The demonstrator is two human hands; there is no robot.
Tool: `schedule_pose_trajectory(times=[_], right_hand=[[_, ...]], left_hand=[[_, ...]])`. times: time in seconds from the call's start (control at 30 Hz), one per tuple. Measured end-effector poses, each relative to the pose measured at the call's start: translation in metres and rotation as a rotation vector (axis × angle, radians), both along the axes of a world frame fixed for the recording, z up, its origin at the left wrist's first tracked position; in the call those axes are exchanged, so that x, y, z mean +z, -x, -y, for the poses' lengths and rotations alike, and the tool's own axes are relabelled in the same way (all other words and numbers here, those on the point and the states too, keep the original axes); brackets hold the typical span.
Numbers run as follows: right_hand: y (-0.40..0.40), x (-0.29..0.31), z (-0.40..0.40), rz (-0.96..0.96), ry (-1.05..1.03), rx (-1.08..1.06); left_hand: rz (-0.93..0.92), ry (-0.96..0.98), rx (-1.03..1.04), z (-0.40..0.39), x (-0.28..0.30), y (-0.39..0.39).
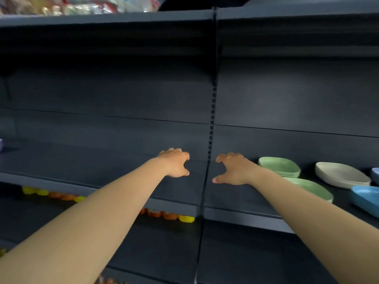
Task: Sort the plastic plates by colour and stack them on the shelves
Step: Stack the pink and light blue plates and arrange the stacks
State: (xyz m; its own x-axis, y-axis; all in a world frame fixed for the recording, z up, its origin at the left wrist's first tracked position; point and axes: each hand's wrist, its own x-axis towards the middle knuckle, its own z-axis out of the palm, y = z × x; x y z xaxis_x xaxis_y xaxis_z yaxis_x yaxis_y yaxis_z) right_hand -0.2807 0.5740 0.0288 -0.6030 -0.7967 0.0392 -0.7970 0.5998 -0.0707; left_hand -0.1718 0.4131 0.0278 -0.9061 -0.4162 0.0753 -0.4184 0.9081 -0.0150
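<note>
While both bare arms reach forward over the dark, matte metal shelf [123, 160], neither hand holds anything: the left hand [175, 163] hovers with its fingers [185, 156] loosely curled and thumb held apart from them in an open C, and the right hand [231, 170] mirrors it just across the slotted upright [211, 124] that divides the two shelf bays. Whether either palm touches the shelf surface cannot be told. All the plates lie in the right bay, to the right of the right forearm. A stack of green plates [280, 166] sits toward the back, smooth, shallow and rounded-square, rims facing up. A single green plate [315, 188] lies nearer the front edge, partly hidden by the forearm, its long axis running from back-left to front-right. Further right, a cream stack [340, 174] lies flat with the same slant, and a blue plate [367, 196] sits near the front lip, cut off by the frame, with another bluish rim [375, 174] behind it. The left bay offers a broad bare stretch of shelf from the upright leftward. Below the shelf's front lip, blurred orange and yellow items [170, 216] line the next level down, and crinkled packaged goods [82, 5] sit on the top shelf.
</note>
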Motion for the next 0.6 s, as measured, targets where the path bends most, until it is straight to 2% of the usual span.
schedule_pose_trajectory(times=[0.23, 0.6], right_hand=[[-0.08, -0.005, 0.13, 0.008, -0.039, 0.11], [-0.152, -0.012, 0.37, 0.016, 0.026, 0.308]], left_hand=[[-0.012, -0.047, 0.135, 0.122, -0.004, -0.1], [-0.009, -0.016, 0.312, 0.327, -0.014, -0.197]])
